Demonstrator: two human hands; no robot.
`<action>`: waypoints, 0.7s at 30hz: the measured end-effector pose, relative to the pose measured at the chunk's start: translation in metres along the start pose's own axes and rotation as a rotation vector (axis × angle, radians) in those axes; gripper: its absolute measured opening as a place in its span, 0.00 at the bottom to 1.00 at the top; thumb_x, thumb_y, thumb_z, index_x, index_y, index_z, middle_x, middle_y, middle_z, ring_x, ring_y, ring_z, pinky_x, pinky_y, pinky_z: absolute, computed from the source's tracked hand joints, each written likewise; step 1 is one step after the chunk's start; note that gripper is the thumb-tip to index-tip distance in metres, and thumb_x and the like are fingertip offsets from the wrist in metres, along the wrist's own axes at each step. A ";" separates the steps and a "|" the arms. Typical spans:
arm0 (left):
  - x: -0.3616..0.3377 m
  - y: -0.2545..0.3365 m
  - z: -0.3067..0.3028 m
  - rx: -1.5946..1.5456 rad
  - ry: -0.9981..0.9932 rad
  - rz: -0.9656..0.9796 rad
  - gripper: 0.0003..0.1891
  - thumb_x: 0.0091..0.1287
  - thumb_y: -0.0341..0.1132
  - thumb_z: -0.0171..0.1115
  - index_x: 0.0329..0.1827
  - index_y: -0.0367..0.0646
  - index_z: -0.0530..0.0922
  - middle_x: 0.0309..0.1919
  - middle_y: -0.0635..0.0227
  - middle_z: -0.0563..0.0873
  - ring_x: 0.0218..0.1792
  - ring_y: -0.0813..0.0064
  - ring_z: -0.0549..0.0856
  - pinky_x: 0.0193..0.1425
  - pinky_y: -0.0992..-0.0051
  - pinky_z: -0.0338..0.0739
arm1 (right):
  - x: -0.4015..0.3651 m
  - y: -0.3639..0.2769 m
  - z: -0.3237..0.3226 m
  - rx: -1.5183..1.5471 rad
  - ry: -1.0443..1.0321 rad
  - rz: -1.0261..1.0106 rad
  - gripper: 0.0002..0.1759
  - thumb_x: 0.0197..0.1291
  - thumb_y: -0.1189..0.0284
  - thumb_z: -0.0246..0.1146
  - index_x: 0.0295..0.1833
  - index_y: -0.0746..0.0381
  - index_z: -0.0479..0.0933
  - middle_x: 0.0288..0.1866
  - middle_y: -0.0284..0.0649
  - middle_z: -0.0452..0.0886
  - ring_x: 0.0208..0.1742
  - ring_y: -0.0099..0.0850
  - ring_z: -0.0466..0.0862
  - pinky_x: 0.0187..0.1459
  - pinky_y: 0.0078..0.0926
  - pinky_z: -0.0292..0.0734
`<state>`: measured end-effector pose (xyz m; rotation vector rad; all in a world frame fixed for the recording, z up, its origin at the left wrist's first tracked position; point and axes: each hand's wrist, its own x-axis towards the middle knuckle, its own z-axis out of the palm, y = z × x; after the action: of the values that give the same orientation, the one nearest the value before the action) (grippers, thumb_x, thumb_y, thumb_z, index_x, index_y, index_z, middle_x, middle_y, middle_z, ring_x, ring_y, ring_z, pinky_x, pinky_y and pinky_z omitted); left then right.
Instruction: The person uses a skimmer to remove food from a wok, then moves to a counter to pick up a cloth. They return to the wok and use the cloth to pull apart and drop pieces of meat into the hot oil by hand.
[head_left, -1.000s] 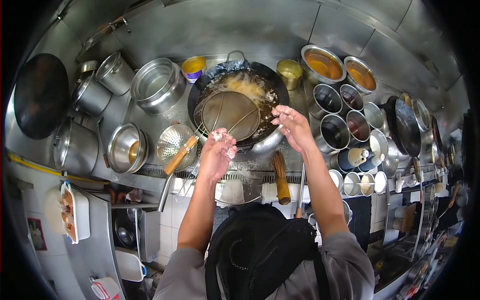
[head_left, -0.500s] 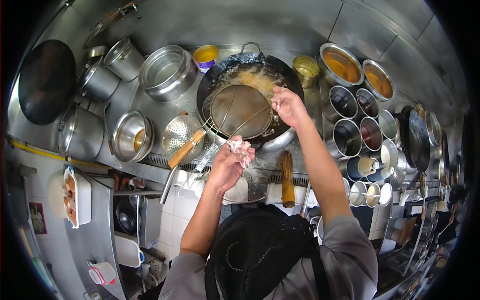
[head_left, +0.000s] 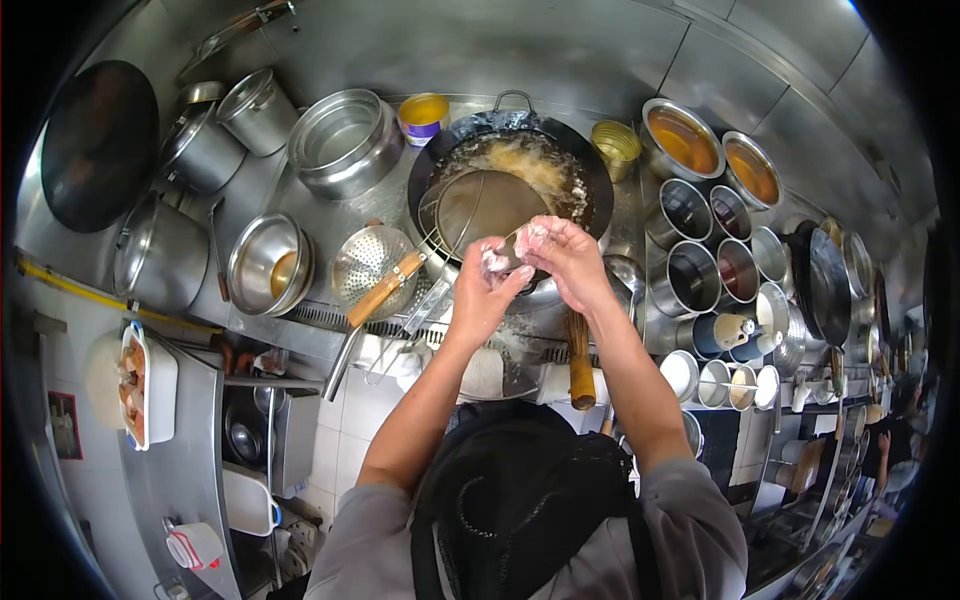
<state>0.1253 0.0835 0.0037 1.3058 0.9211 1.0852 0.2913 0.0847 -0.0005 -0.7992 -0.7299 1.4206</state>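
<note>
My left hand [head_left: 480,295] is curled around pale, flour-dusted raw meat [head_left: 496,261] that shows between its fingers. Close beside it, my right hand [head_left: 568,265] has its fingers drawn together at the clump; whitish coating covers the fingertips, and whether they grip a piece is hard to make out. Both hands are above the near edge of a fine mesh strainer [head_left: 490,208], which rests over a black wok [head_left: 425,165]. Behind the strainer, bubbling oil [head_left: 530,160] holds golden, frothing pieces.
A perforated ladle [head_left: 375,270] with a wooden handle lies left of the wok. A bamboo brush [head_left: 580,365] is at the front right. Metal pots [head_left: 345,150] stand at left, a yellow tin [head_left: 615,145] and steel containers [head_left: 690,275] at right. Another person [head_left: 900,430] is at far right.
My right hand has come back from over the wok to meet my left hand. The left hand has moved slightly up and right, its meat now less visible.
</note>
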 end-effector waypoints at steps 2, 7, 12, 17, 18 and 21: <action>0.008 0.001 -0.001 0.328 0.061 0.318 0.12 0.65 0.30 0.67 0.48 0.38 0.74 0.38 0.62 0.83 0.34 0.62 0.83 0.38 0.66 0.77 | -0.005 0.013 0.002 -0.084 -0.017 -0.043 0.14 0.64 0.78 0.65 0.55 0.64 0.74 0.48 0.41 0.83 0.47 0.28 0.85 0.51 0.26 0.82; 0.000 -0.010 -0.007 0.523 -0.033 0.326 0.07 0.69 0.31 0.61 0.44 0.36 0.76 0.34 0.48 0.82 0.35 0.46 0.81 0.40 0.62 0.76 | -0.009 0.018 -0.007 -0.552 0.000 -0.250 0.09 0.63 0.83 0.60 0.48 0.64 0.75 0.42 0.35 0.82 0.44 0.22 0.82 0.42 0.21 0.81; -0.004 0.002 -0.015 0.362 -0.084 0.235 0.10 0.75 0.34 0.53 0.43 0.37 0.79 0.26 0.67 0.81 0.27 0.82 0.78 0.29 0.76 0.73 | -0.011 -0.016 -0.024 -0.255 0.099 -0.163 0.10 0.65 0.82 0.57 0.51 0.64 0.75 0.40 0.36 0.81 0.38 0.23 0.81 0.40 0.24 0.79; -0.003 0.012 -0.017 0.219 -0.094 0.151 0.12 0.75 0.33 0.50 0.52 0.36 0.77 0.34 0.64 0.82 0.30 0.79 0.78 0.36 0.75 0.76 | -0.004 -0.028 -0.047 0.311 0.103 -0.009 0.12 0.68 0.79 0.57 0.55 0.65 0.74 0.43 0.36 0.80 0.33 0.23 0.77 0.37 0.22 0.75; -0.003 0.009 -0.018 0.184 -0.116 0.104 0.13 0.75 0.33 0.49 0.55 0.37 0.77 0.38 0.66 0.83 0.30 0.80 0.79 0.32 0.77 0.75 | -0.002 -0.022 -0.053 0.310 0.106 -0.012 0.12 0.68 0.79 0.57 0.55 0.65 0.74 0.43 0.36 0.80 0.33 0.23 0.77 0.37 0.22 0.75; -0.007 0.012 -0.020 0.151 -0.137 -0.002 0.13 0.76 0.35 0.49 0.57 0.39 0.76 0.39 0.67 0.83 0.31 0.83 0.79 0.28 0.80 0.74 | 0.003 -0.009 -0.054 -0.021 0.102 -0.085 0.14 0.67 0.80 0.59 0.58 0.64 0.74 0.47 0.39 0.80 0.33 0.20 0.74 0.36 0.19 0.72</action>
<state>0.1030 0.0819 0.0134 1.4840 0.9145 0.9261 0.3413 0.0858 -0.0227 -0.8410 -0.6930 1.2879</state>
